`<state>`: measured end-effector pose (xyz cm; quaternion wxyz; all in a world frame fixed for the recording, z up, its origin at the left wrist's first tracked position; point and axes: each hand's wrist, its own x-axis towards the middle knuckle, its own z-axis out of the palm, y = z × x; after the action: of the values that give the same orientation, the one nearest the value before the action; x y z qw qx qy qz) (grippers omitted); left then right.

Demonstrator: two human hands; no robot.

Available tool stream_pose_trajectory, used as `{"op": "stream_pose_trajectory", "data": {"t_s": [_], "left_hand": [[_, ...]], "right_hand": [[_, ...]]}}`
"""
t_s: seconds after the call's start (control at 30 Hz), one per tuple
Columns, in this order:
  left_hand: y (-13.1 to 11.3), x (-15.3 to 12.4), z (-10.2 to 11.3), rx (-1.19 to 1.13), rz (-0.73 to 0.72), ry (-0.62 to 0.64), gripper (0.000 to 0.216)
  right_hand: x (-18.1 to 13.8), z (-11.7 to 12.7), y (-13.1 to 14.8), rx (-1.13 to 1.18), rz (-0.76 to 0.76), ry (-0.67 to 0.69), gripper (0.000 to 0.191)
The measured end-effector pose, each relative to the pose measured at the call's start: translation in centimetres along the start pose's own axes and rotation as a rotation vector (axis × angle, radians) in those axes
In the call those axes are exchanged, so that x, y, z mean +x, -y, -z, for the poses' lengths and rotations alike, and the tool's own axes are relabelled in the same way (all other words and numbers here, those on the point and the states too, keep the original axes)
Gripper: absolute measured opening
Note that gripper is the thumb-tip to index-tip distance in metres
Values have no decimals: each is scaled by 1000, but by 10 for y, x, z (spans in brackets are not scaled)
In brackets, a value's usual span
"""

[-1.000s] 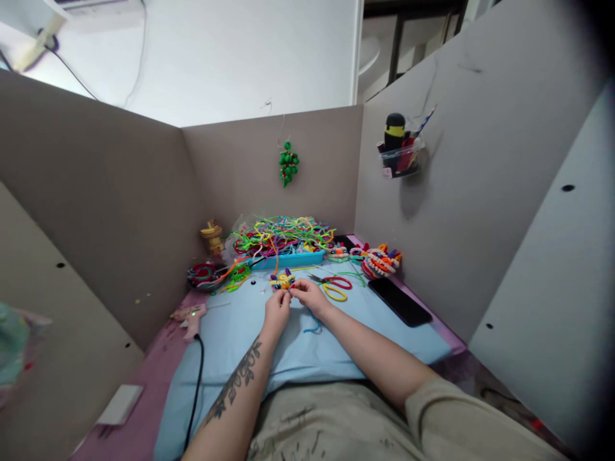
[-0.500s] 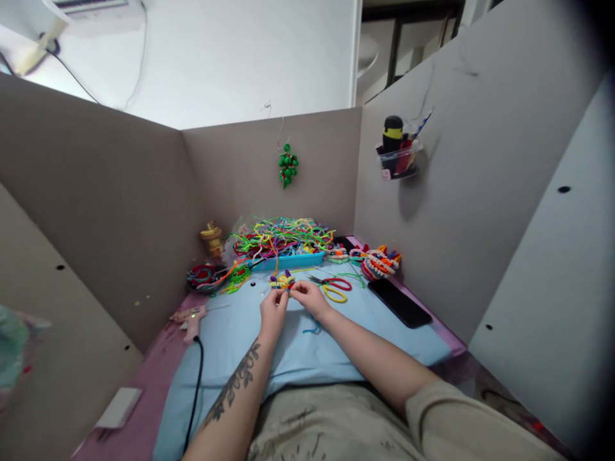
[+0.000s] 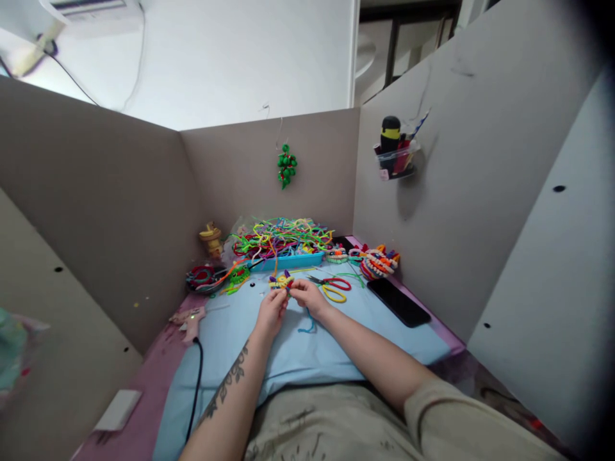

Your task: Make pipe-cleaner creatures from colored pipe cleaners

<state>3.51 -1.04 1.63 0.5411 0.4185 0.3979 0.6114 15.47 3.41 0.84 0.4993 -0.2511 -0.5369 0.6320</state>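
Just in front of the blue tray [image 3: 298, 260], on the person's side of it, a small yellow cord-woven figure [image 3: 279, 282] with purple ears is held up between two bare hands. The fingers of the left hand [image 3: 271, 310] are pinched on its near edge, thumb against fingertips; those of the right hand [image 3: 307, 297] are pinched at its lower right side, so the figure sits just beyond both sets of fingertips and touches them. Exactly which strand each finger grips is too small to make out. A blue cord [image 3: 307, 325] trails from under the right hand, farther in front of the tray, onto a light blue cloth [image 3: 365, 346] spread over the table [image 3: 152, 384]. In front of the tray's right end lie scissors [image 3: 325, 282] with one red and one yellow handle, blades parted; well to the right of it are an orange-and-white woven figure [image 3: 379, 264] and a black phone [image 3: 398, 302]. A green woven figure [image 3: 239, 275] rests by the tray's left end, and a pink glue gun [image 3: 192, 323] lies farther left and nearer the person. Tangled multicoloured cords [image 3: 283, 235] heap over the tray itself.
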Motion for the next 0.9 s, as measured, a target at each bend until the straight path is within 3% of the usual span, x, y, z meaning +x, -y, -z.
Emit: {"op": "stream_pose_trajectory", "data": {"t_s": [0.27,0.5,0.63,0.77,0.83,0.9], "left_hand": [[-3,-2,4,-226,179,93,30],[-2,-2,3,-191,191,125,30],[4,0,1,111,-21,7,31],[7,-2,2,556,-456,-165,22],[7,-4,3,718,-604,-178,16],[7,-5,5,804,-661,-179,15]], "right_hand": [[-5,-3,5,70,-17,96,25],[-3,1,2,47,-11,54,23],[0,5,0,86,-33,-12,22],[2,7,-2,79,-49,-35,23],[2,6,-4,73,-53,-34,23],[2,6,-6,70,-60,-29,23]]}}
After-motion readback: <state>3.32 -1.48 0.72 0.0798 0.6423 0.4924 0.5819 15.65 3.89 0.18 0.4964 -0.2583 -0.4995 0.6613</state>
